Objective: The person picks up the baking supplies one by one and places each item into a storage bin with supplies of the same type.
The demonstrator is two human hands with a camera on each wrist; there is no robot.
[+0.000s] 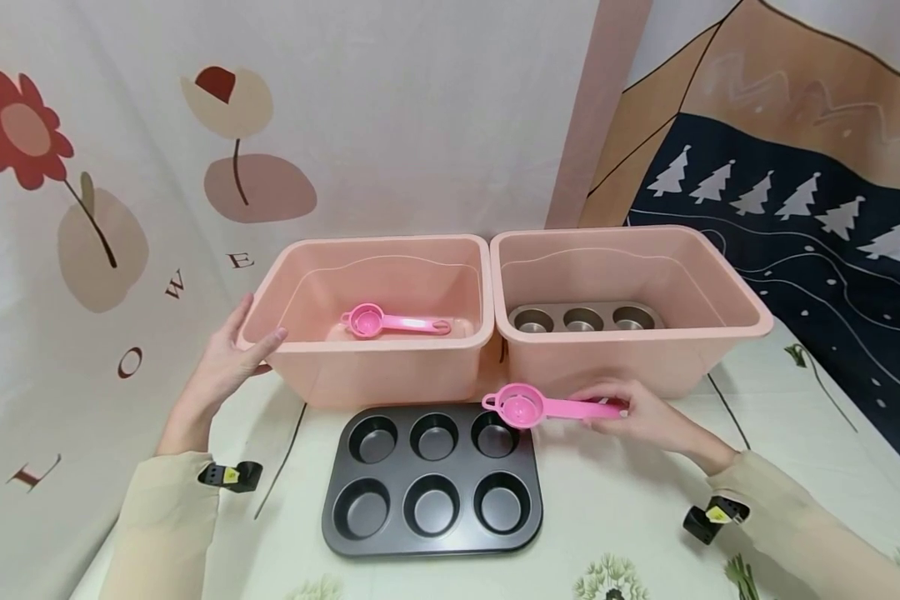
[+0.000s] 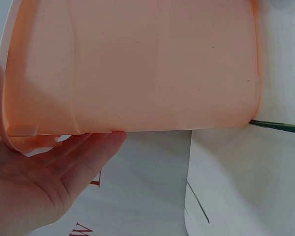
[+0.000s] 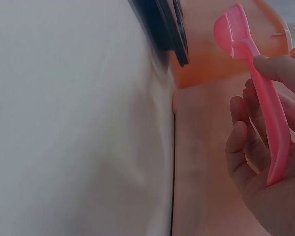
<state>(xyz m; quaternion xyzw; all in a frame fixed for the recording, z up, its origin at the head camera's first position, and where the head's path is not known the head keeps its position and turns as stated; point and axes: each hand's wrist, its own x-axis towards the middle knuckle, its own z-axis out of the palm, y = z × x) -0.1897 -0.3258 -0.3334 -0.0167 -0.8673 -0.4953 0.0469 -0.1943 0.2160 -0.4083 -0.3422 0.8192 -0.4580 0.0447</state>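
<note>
My right hand [image 1: 622, 407] pinches the handle of a pink egg separator [image 1: 523, 406], thumb along one side in the right wrist view. The separator's round bowl points left, over the near-right bin wall and the top right cup of a dark six-cup muffin pan [image 1: 397, 475]. My left hand [image 1: 228, 354] holds the left end of the left pink bin [image 1: 375, 372], thumb at the rim and fingers along the outside wall [image 2: 96, 155]. A second pink egg separator [image 1: 367, 321] lies inside that bin, its handle to the right.
The right pink bin [image 1: 607, 354] stands beside the left one, their rims nearly meeting. Inside it sits a brownish-grey muffin pan [image 1: 607, 313], partly hidden by the front wall. A patterned cloth [image 1: 435, 125] hangs behind, and a pale floral cloth [image 1: 615, 517] covers the table.
</note>
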